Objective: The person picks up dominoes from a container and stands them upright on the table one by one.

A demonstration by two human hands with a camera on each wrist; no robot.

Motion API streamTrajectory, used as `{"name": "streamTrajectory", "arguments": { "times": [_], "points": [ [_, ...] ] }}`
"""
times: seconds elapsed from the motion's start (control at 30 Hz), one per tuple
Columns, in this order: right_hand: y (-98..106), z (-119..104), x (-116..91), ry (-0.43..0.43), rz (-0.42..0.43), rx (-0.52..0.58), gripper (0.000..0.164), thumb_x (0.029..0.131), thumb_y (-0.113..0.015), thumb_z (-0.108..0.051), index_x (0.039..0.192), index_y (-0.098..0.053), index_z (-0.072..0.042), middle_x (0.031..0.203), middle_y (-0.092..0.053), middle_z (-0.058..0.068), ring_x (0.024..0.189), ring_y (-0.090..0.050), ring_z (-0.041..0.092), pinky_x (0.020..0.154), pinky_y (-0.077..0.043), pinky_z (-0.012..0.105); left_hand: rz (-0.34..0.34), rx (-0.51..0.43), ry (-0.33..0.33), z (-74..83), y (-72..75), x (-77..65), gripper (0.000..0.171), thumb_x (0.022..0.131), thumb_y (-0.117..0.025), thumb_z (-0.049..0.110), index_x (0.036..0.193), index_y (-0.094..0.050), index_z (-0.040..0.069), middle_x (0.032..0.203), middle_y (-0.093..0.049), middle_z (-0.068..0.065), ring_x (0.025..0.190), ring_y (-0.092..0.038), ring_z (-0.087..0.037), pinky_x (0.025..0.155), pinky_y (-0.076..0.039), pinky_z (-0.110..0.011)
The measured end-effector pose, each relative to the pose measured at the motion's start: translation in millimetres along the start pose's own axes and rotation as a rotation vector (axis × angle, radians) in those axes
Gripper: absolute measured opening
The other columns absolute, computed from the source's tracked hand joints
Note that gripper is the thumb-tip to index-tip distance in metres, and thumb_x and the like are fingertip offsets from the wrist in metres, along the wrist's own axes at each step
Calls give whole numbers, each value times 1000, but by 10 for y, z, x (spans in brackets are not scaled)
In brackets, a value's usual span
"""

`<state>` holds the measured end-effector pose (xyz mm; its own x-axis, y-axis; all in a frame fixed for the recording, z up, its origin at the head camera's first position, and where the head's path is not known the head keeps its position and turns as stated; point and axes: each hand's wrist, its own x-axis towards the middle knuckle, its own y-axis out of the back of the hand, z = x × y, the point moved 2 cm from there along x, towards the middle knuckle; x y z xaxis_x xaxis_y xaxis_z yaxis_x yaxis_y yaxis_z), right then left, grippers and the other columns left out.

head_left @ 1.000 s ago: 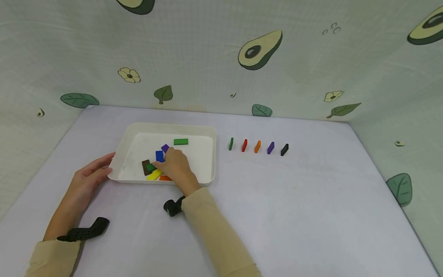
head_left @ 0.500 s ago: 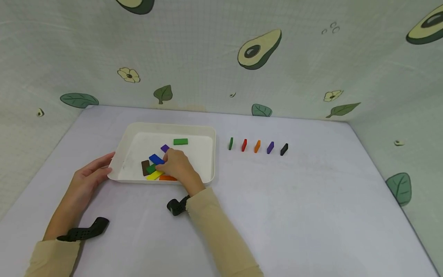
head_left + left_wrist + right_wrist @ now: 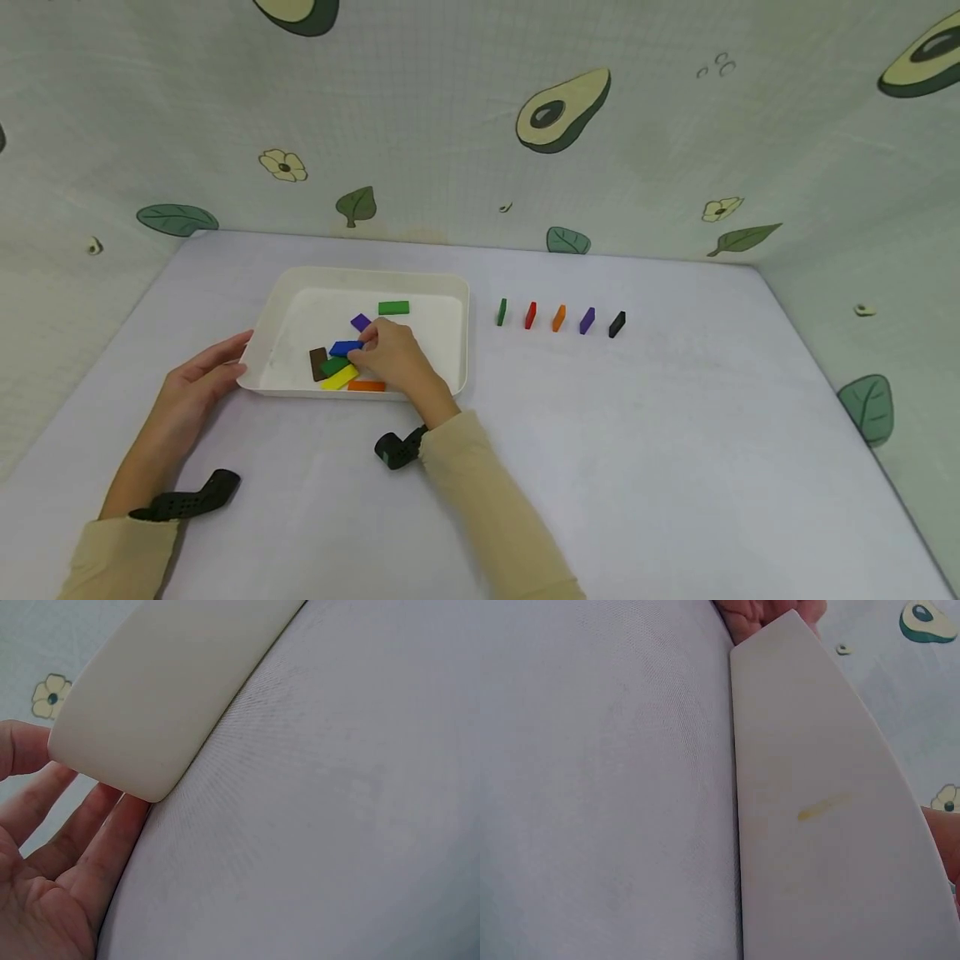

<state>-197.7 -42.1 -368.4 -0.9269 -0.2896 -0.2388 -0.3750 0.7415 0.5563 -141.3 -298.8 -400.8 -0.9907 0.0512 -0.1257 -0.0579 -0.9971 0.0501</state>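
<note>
A white tray (image 3: 296, 390) lies on the table with several flat coloured blocks in it. My right hand (image 3: 397, 357) reaches in over its front wall and pinches the right end of a blue block (image 3: 345, 348) between thumb and fingers. Close by are a dark green block (image 3: 334, 367), a brown block (image 3: 318, 364), a yellow block (image 3: 340, 377), an orange block (image 3: 367, 386) and a purple block (image 3: 361, 322). My left hand (image 3: 197, 385) touches the tray's left end with nearly straight fingers. In the right wrist view, the tray wall (image 3: 810, 750) hides most of the right hand.
A brighter green block (image 3: 393, 308) lies near the tray's back wall. To the right of the tray, a green (image 3: 502, 312), red (image 3: 530, 315), orange (image 3: 558, 317), purple (image 3: 587, 321) and black block (image 3: 617, 324) stand upright in a spaced row. A patterned cloth hangs behind.
The blue block has turned from pointing away from me to lying nearly crosswise. My right hand has shifted slightly right, uncovering more of the orange block. My left hand stays at the tray.
</note>
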Motion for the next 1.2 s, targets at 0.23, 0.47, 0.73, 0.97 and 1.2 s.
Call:
{"name": "streamTrajectory", "arguments": {
  "times": [0.23, 0.47, 0.73, 0.97, 1.2],
  "points": [
    [65, -31, -48, 107, 7, 78, 27, 86, -67, -25, 106, -59, -8, 85, -57, -2, 76, -50, 8, 64, -44, 11, 3, 17, 13, -1, -1, 1, 49, 94, -56, 20, 140, -42, 14, 140, -43, 17, 111, -45, 15, 81, -41, -1],
    [194, -87, -142, 260, 20, 137, 26, 87, -66, -24, 106, -60, -8, 85, -59, -1, 76, -51, 7, 67, -45, 10, 6, 31, 19, 1, -3, 3, 48, 94, -56, 21, 140, -43, 15, 141, -42, 17, 111, -45, 15, 81, -41, -1],
    [409, -97, -330, 366, 35, 162, 29, 86, -67, -24, 107, -60, -5, 87, -59, 3, 79, -53, 9, 71, -47, 12, 7, 25, 14, 2, -1, 11, 48, 94, -55, 21, 140, -43, 15, 140, -43, 17, 111, -46, 14, 82, -41, -2],
    [607, -80, -502, 394, 49, 183, 29, 85, -68, -23, 107, -60, -5, 86, -60, 3, 80, -55, 11, 76, -52, 24, 16, 45, 21, 0, -2, 8, 48, 94, -56, 22, 140, -43, 16, 141, -42, 16, 111, -45, 15, 81, -41, -1],
    [811, -46, -666, 420, 83, 185, 25, 85, -69, -19, 105, -61, -7, 83, -60, 2, 79, -56, 12, 76, -52, 30, 12, 37, 17, -4, 0, 9, 49, 94, -56, 22, 140, -43, 15, 140, -43, 18, 110, -45, 15, 80, -41, -1]
  ]
}}
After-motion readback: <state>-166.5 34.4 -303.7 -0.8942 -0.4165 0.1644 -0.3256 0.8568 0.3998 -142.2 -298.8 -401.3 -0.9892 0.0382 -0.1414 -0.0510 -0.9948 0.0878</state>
